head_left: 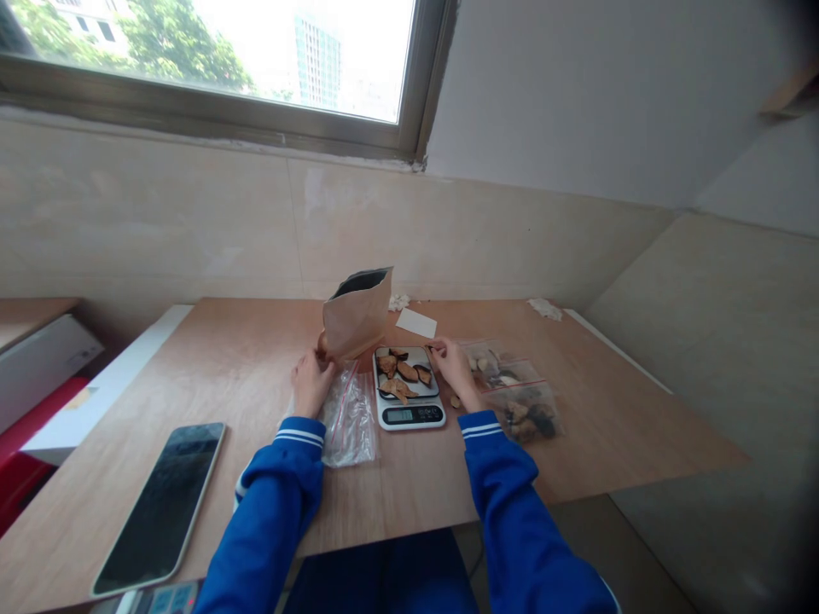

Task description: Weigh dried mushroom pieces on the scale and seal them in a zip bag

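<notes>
The bench (345, 503) is light reddish brown with faint wood grain. On it the scale (386, 404) is white, its front panel (427, 415) black with a grey-green display (402, 416). The pieces (407, 372) on top are warm brown, some edged nearly black. The paper bag (356, 322) is tan outside and dark grey inside; the empty bag (351, 431) is clear, crossed by red lines, and the filled bags (551, 409) show red lines too. The sleeves (269, 503) are bright blue, with white stripes ringing the cuffs (300, 431). The card (416, 323) is white, the phone (163, 503) black-screened with a pale rim, the tiled wall (192, 222) beige with cloudy mottling.
</notes>
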The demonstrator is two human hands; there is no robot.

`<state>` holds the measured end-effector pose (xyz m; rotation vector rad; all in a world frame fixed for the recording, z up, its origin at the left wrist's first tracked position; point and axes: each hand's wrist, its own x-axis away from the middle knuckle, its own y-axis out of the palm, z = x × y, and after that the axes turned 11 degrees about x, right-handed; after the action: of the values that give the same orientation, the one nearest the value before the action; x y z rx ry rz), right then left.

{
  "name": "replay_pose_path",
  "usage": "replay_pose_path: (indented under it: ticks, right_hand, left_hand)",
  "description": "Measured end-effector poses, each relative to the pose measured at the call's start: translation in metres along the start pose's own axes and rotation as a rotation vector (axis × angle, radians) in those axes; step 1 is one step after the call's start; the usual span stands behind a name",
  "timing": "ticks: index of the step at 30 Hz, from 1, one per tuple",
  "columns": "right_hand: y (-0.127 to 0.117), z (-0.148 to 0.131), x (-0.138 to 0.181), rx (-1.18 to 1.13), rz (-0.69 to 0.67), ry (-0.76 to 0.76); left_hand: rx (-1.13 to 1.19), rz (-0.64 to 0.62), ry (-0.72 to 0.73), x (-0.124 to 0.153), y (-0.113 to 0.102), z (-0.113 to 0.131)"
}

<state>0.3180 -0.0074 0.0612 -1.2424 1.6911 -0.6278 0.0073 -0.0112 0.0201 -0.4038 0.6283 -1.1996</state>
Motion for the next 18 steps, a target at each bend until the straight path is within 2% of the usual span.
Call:
replay_pose_path:
  ticks: [4,8,11,18]
  right_hand:
    - [-0.016,0.017,0.036,-0.008,0.106,-0.017]
    - [-0.020,0.026,0.080,0.075,0.066,-0.037]
    - [-0.021,0.025,0.101,0.070,0.071,-0.032]
    - [-0.018,0.016,0.127,-0.023,0.330,-0.014]
  left_hand:
    - [-0.016,-0.009,0.000,-0.001,0.000,-0.001]
    - [-0.037,-0.011,-0.008,-0.001,0.000,0.000]
    - [-0.043,-0.016,-0.010,0.000,-0.001,0.001]
    - [-0.057,-0.017,-0.010,0.001,-0.003,0.003]
